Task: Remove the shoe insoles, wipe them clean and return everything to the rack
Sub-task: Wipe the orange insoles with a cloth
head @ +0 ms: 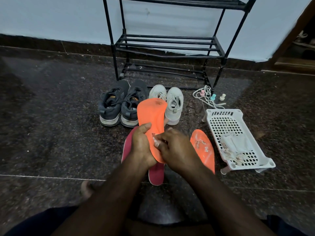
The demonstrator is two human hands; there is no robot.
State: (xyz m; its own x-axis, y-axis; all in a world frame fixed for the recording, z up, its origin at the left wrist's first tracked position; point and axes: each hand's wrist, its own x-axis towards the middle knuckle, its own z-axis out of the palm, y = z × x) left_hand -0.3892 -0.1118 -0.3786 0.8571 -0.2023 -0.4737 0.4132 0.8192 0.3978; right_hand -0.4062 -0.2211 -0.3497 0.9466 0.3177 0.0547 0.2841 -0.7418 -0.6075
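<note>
My left hand [142,147] grips an orange insole [150,114] by its lower half and holds it upright above the floor. My right hand [175,147] pinches a small white wipe [156,139] against the insole's face. A second orange insole [203,149] lies on the floor to the right. Two red insoles [156,174] lie under my hands, partly hidden. A dark grey pair of sneakers [119,103] and a white pair [172,103] stand in front of the black shoe rack [167,43], whose shelves hold nothing.
A white perforated plastic tray [233,126] with wipes and scraps sits on the floor at right. White laces and three small pastel bottles [213,97] lie by the rack's right leg. My foot [87,187] rests at lower left on the dark granite floor.
</note>
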